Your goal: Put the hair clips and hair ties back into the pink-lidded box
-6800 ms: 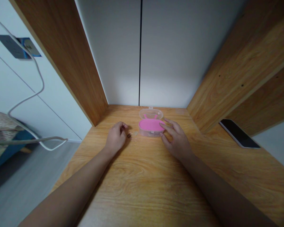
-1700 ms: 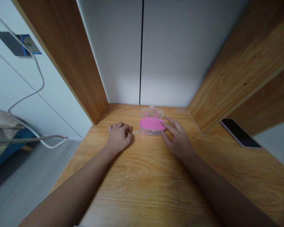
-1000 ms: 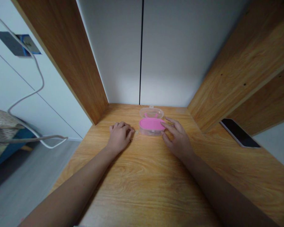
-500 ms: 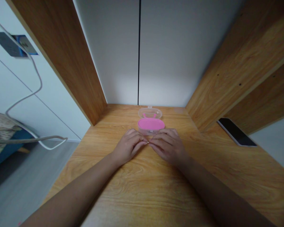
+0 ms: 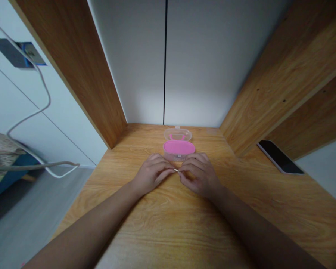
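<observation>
A small clear plastic case (image 5: 179, 148) with a pink insert stands open on the wooden desk (image 5: 168, 216), its lid tipped back toward the wall. Just in front of it my left hand (image 5: 152, 175) and my right hand (image 5: 198, 175) meet fingertip to fingertip. Both hands are closed in a pinch around a tiny pale item (image 5: 176, 170) between them. It is too small to name. Both forearms rest along the desk.
A dark phone (image 5: 280, 157) lies on the desk at the right, under a wooden shelf side. Wooden panels wall the niche on both sides. At the left, a white cable (image 5: 39, 112) hangs from a wall socket beyond the desk edge.
My left hand moved right from beside the case and my right hand left the case's side. They now meet in front of it, pinching a tiny item.
</observation>
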A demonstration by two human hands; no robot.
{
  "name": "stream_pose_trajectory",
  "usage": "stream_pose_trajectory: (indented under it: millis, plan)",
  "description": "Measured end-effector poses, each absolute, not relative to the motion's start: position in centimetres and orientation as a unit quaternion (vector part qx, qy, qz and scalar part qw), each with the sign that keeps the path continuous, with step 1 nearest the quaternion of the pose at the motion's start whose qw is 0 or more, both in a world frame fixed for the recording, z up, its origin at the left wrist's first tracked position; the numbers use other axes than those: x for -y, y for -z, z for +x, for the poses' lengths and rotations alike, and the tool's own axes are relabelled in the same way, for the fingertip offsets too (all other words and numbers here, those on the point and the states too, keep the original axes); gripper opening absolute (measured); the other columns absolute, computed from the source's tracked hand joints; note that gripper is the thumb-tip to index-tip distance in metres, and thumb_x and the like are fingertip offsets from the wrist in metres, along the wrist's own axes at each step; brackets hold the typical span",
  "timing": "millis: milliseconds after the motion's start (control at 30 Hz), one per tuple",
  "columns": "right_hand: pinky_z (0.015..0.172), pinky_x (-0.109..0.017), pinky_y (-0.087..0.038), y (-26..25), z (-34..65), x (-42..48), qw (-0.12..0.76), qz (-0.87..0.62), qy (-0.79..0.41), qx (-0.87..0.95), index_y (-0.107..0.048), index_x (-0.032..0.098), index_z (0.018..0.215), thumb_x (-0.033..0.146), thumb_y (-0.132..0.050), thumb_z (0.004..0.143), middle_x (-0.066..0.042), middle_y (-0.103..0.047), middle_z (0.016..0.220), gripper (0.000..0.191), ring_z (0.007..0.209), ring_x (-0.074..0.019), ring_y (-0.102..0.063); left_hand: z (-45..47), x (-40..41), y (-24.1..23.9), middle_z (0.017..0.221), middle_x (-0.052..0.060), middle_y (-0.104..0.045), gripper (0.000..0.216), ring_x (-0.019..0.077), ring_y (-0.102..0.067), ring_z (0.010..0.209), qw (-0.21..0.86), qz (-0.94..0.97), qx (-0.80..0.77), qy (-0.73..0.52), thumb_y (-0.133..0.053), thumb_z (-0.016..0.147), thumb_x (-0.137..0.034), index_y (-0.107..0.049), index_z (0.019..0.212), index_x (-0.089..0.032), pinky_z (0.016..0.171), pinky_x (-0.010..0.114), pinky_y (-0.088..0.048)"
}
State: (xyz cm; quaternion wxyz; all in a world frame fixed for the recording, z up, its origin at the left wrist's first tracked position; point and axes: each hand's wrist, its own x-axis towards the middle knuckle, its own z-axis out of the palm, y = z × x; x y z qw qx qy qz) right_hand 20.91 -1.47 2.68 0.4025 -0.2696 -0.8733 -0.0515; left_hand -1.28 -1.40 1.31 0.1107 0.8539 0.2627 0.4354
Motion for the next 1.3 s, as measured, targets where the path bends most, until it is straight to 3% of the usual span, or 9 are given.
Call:
stream_pose_trajectory:
  millis: [333,1033,1300]
  plan:
    - [0.085,-0.040,-0.042,-2.9,21.2,1.5,0.371,-0.278,-0.016,0.886,-0.061,0.022,0.092,0.018,-0.063,0.089,-0.003,-0.071,0.087,0.006,0.093,-0.0223,-0.060,-1.2,1.6,-1.6,0.086,0.006,-0.072,0.006,0.0186,-0.062,0.082,0.138,0.844,-0.303,-0.421,-0.065,0.089,-0.020,-0.069,0.094,-0.017,0.079,0.034,-0.044]
    - [0.080,-0.041,-0.043,-2.8,21.0,1.7,0.425,-0.318,-0.097,0.842,-0.064,0.023,0.086,0.022,-0.064,0.090,-0.003,-0.069,0.083,0.004,0.086,-0.0220,-0.061,-0.4,2.3,-2.0,0.074,0.005,-0.069,0.015,0.0126,-0.059,0.068,0.285,0.754,-0.378,-0.455,-0.068,0.087,-0.028,-0.073,0.081,-0.015,0.065,0.025,-0.044]
    - [0.081,-0.041,-0.048,-2.3,21.4,1.0,0.529,-0.362,-0.142,0.754,-0.064,0.024,0.083,0.023,-0.063,0.091,-0.003,-0.067,0.081,0.008,0.084,-0.0215,-0.062,-0.6,0.9,-1.3,0.065,0.002,-0.068,0.033,0.0089,-0.054,0.056,0.481,0.555,-0.429,-0.525,-0.077,0.078,-0.046,-0.071,0.076,-0.013,0.056,0.021,-0.043]
